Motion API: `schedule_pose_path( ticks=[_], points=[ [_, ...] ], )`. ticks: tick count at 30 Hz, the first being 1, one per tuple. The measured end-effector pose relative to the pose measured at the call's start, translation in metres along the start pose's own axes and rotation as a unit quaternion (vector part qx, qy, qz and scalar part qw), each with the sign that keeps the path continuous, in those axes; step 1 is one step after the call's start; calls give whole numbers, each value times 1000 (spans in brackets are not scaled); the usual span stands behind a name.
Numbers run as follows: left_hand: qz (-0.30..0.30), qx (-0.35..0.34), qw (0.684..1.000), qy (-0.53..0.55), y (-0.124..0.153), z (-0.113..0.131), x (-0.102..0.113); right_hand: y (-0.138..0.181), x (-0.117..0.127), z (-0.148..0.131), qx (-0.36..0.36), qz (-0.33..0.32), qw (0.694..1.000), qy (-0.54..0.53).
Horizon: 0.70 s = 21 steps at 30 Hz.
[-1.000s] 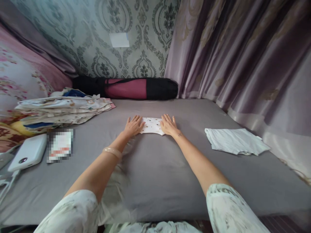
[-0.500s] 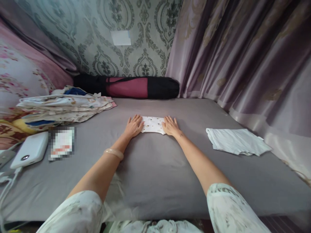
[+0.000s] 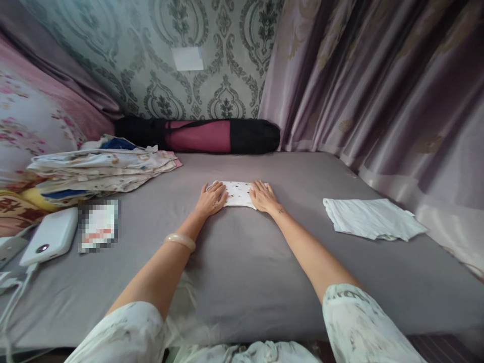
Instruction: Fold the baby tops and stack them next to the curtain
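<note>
A small white cloth with tiny dark dots [image 3: 238, 193] lies folded flat in the middle of the grey bed sheet [image 3: 242, 262]. My left hand [image 3: 213, 199] rests on its left end, fingers bent a little at the edge. On the cloth's right end lies my right hand [image 3: 262, 196], fingers stretched flat. Both arms reach forward over the sheet; a pale bangle [image 3: 180, 241] sits on my left wrist.
A folded white garment [image 3: 372, 219] lies to the right. A stack of folded patterned clothes [image 3: 98, 169] sits at the left, with a white power bank [image 3: 49, 236] and a blurred card [image 3: 98, 225] in front. A black-and-maroon roll bag [image 3: 200, 136] lies against the wall; curtains hang right.
Both hands have slid a little closer together on the small cloth, so less of it shows between them. The left fingers now curl slightly at its edge.
</note>
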<state>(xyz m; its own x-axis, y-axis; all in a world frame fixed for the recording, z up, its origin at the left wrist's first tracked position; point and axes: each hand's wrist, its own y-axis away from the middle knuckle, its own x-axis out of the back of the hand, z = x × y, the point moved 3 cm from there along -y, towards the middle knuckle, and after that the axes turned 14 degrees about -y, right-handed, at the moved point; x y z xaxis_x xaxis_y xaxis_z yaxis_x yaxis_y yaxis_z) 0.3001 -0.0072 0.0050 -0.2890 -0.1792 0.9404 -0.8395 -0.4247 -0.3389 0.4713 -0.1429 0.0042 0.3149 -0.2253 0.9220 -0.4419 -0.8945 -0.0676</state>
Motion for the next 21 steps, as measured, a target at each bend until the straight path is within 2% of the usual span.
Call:
schedule_pose_path(
  ticks=[7,13,21],
  points=[
    [2,2,1000,2,1,-1,0,-2,1,0,-13,-18,1000,3],
    [16,12,1000,9,2,0,3,-3,6,-16,-1,-15,1000,-7],
    [10,18,1000,13,1,1,5,-9,-11,-35,10,-10,999,-32]
  ],
)
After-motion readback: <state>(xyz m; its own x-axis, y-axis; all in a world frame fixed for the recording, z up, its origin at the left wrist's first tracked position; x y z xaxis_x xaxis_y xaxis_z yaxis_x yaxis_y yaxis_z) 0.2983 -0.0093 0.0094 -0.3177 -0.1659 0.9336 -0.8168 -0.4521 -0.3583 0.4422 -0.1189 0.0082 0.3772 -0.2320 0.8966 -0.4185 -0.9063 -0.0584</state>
